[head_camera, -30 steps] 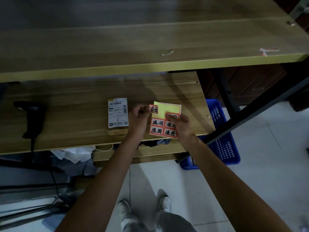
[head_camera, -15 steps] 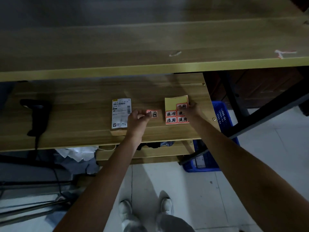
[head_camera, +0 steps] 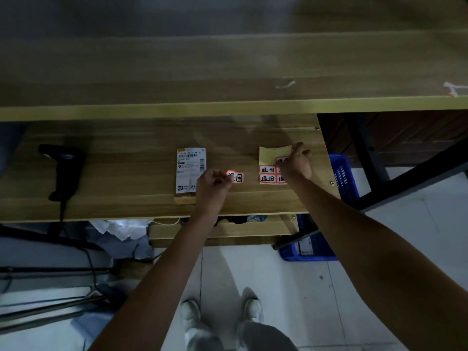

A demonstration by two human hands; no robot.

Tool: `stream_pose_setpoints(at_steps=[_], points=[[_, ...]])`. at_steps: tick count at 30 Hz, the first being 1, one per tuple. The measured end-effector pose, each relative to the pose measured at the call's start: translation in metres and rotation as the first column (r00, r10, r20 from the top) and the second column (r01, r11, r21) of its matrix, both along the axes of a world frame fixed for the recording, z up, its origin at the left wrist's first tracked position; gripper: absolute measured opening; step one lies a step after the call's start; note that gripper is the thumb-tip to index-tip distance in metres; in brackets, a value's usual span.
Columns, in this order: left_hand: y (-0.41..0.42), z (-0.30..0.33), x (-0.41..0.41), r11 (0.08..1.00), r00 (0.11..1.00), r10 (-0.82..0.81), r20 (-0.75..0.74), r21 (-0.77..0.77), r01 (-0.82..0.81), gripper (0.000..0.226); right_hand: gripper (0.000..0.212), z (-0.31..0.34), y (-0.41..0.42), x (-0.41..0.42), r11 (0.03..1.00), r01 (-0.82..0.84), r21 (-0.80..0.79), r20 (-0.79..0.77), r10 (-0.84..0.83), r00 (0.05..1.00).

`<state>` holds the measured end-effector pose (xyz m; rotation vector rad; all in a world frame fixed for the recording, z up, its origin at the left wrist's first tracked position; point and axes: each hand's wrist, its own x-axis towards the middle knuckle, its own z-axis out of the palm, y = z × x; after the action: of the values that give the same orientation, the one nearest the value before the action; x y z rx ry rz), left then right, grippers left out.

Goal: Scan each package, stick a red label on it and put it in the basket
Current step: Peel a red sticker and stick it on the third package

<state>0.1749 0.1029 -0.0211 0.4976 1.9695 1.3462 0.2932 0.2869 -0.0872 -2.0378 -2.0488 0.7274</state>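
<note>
Pinching a single red label (head_camera: 236, 177) at its left edge, the left hand (head_camera: 212, 184) holds it just right of the package (head_camera: 190, 171), which lies flat on the lower wooden shelf (head_camera: 121, 173) with its white shipping slip up. The right hand (head_camera: 296, 164) rests on the yellow label sheet (head_camera: 269, 163), fingers bent over its right side; whether it grips the sheet cannot be told. Right of that hand, past the shelf edge, stands the blue basket (head_camera: 343, 176). Far left of the left hand lies a black scanner (head_camera: 64, 165).
</note>
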Motion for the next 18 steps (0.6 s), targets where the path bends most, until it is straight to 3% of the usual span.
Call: stream_pose_setpoints(at_steps=[3, 5, 7, 9, 11, 14, 18], points=[[0.001, 0.005, -0.006, 1.0, 1.0, -0.001, -0.005, 0.018, 0.001, 0.008, 0.071, 0.008, -0.01, 0.002, 0.983, -0.023, 0.18, 0.049, 0.015, 0.999], [0.001, 0.007, -0.01, 1.0, 1.0, 0.002, 0.016, 0.021, -0.002, 0.004, 0.052, 0.019, -0.032, -0.003, 0.982, -0.067, 0.179, -0.196, 0.103, 0.975], [0.001, 0.007, -0.015, 1.0, 1.0, 0.011, 0.026, 0.026, -0.011, 0.007, 0.034, 0.032, -0.066, -0.012, 0.995, -0.086, 0.048, -0.536, 0.098, 0.838], [0.0, 0.009, -0.021, 0.999, 0.999, 0.015, 0.037, 0.038, -0.016, 0.012, 0.042, 0.044, -0.099, -0.023, 0.99, -0.135, -0.028, -0.708, 0.076, 0.703], [-0.001, 0.01, -0.027, 0.999, 0.999, 0.008, 0.051, 0.049, -0.01, 0.014, 0.039, 0.048, -0.122, -0.035, 0.984, -0.171, -0.041, -0.743, 0.085, 0.664], [-0.006, 0.009, -0.036, 0.998, 0.997, -0.001, 0.078, 0.07, -0.004, 0.014, 0.016, 0.045, -0.137, -0.051, 0.992, -0.126, -0.033, -0.733, 0.062, 0.677], [-0.012, 0.0, -0.055, 0.996, 0.994, -0.002, 0.106, 0.086, -0.007, 0.018, 0.017, 0.035, -0.15, -0.067, 0.997, -0.076, 0.033, -0.742, 0.076, 0.666]])
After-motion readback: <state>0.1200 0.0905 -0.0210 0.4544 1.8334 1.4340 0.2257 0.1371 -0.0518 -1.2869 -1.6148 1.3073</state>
